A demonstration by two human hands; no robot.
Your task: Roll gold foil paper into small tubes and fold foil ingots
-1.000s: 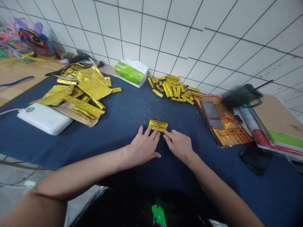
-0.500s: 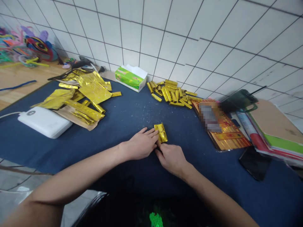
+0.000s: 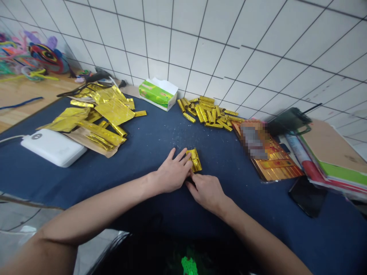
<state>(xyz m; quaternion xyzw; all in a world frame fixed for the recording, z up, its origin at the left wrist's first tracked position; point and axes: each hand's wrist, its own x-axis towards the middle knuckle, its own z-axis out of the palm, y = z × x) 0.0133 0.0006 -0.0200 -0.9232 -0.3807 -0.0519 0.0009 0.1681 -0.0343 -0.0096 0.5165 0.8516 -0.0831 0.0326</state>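
Probably steadying creased rectangular gold-foil piece from 9-o'clock side with splayed left hand; at 6-o'clock with right hand, can't tell grip.

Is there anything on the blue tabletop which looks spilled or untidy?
Yes: small pale specks lie scattered on the blue tabletop beyond the left hand, perhaps debris. The gold sheets, at the picture's left, overlap unevenly.

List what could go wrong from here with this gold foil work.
The gold piece could slip or crease askew: the left grip overlaps its left edge, and the right grip is by its near end. A tug on the cable could pull the white device. The loosely piled gold rolls might scatter if the blue cloth shifts.
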